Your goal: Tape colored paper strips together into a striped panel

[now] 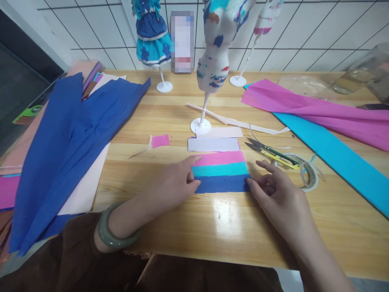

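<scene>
A small striped paper piece (221, 172), pink over teal over dark blue, lies flat on the wooden table (231, 227). My left hand (174, 182) presses its left edge, thumb and fingers pinching the blue and teal bands. My right hand (278, 190) touches the right lower corner with fingertips curled on the edge. Just behind the piece lie two white paper strips (213, 144). A small pink scrap (160, 140) sits to the left.
Yellow-handled snips (272, 153) and a tape roll (308, 175) lie right of the piece. Big dark blue crepe sheets (73, 138) cover the left; pink (319, 109) and teal (334, 154) crepe lie at the right. Small mannequin stands (212, 61) rise behind, a glass jar (361, 73) far right.
</scene>
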`<action>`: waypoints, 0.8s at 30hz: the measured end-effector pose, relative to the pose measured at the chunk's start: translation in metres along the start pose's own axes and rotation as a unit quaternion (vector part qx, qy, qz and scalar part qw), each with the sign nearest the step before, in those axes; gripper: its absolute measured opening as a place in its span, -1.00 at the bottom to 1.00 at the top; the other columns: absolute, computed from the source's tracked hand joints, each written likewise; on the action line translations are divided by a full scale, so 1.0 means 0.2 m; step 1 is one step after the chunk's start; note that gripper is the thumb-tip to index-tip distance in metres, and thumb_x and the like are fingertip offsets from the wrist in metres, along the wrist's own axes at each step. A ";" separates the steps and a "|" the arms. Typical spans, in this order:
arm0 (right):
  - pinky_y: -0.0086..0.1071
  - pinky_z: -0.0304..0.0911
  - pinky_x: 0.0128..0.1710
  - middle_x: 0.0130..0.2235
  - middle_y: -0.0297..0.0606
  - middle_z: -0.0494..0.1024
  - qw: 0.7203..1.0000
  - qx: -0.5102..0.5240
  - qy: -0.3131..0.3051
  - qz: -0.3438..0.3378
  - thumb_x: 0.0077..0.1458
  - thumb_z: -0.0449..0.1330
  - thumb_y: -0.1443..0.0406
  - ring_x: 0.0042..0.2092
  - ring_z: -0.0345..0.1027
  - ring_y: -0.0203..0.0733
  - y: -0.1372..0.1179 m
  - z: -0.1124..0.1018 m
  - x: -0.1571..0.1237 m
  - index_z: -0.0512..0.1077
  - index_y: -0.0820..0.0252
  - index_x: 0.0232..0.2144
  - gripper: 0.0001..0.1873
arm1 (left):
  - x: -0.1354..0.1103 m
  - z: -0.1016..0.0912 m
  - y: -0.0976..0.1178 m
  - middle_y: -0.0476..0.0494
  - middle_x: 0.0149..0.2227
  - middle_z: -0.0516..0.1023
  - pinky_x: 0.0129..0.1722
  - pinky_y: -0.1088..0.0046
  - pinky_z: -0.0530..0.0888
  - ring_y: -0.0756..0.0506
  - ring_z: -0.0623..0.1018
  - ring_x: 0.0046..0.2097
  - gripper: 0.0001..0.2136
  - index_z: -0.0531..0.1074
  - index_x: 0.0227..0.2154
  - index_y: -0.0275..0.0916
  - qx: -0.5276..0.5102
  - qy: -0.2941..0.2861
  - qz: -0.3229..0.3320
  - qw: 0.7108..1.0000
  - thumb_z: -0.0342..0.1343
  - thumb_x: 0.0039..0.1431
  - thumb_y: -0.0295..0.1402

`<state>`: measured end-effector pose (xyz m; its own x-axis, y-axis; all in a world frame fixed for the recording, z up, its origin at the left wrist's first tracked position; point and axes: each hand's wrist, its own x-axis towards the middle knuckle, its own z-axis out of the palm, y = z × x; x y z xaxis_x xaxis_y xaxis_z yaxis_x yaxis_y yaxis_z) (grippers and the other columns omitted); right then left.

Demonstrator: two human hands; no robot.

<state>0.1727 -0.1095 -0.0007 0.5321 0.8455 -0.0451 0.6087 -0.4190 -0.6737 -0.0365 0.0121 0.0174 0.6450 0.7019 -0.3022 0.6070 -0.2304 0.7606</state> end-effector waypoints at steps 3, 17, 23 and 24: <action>-0.30 0.26 -0.42 -0.44 -0.31 0.50 1.000 -0.002 -0.006 0.002 0.04 0.14 0.11 -0.43 0.39 -0.17 -0.01 0.00 0.00 0.26 0.13 0.06 -0.47 | 0.00 0.00 0.00 0.08 -0.50 0.41 -0.44 0.48 0.25 0.02 0.37 -0.45 -0.45 0.16 0.15 -0.08 0.001 -0.006 -0.002 1.000 0.05 0.04 -0.40; -0.33 0.24 -0.44 -0.47 -0.35 0.48 1.000 -0.010 0.000 0.010 0.02 0.16 0.12 -0.47 0.37 -0.21 0.00 -0.01 0.00 0.27 0.13 0.05 -0.46 | 0.00 0.00 -0.01 0.08 -0.49 0.41 -0.46 0.50 0.25 0.03 0.37 -0.45 -0.42 0.14 0.16 -0.08 0.021 -0.004 0.006 1.000 0.06 0.02 -0.42; -0.35 0.23 -0.47 -0.51 -0.38 0.46 1.000 -0.023 0.014 0.010 0.00 0.18 0.11 -0.50 0.36 -0.23 0.01 -0.01 0.02 0.29 0.16 0.04 -0.45 | 0.00 0.00 -0.01 0.11 -0.51 0.40 -0.48 0.51 0.25 0.03 0.38 -0.45 -0.39 0.11 0.18 -0.06 0.029 -0.003 0.011 1.000 0.07 0.02 -0.41; -0.36 0.22 -0.48 -0.52 -0.38 0.45 1.000 -0.023 0.019 0.010 0.00 0.18 0.11 -0.51 0.35 -0.24 0.01 -0.01 0.02 0.30 0.16 0.04 -0.45 | 0.00 0.00 -0.01 0.11 -0.51 0.40 -0.48 0.51 0.25 0.03 0.38 -0.45 -0.39 0.11 0.18 -0.06 0.028 -0.004 0.012 1.000 0.07 0.01 -0.41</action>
<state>0.1769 -0.1079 -0.0003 0.5651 0.8245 -0.0299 0.6241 -0.4509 -0.6381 -0.0387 0.0129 0.0156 0.6626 0.6909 -0.2894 0.6165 -0.2837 0.7345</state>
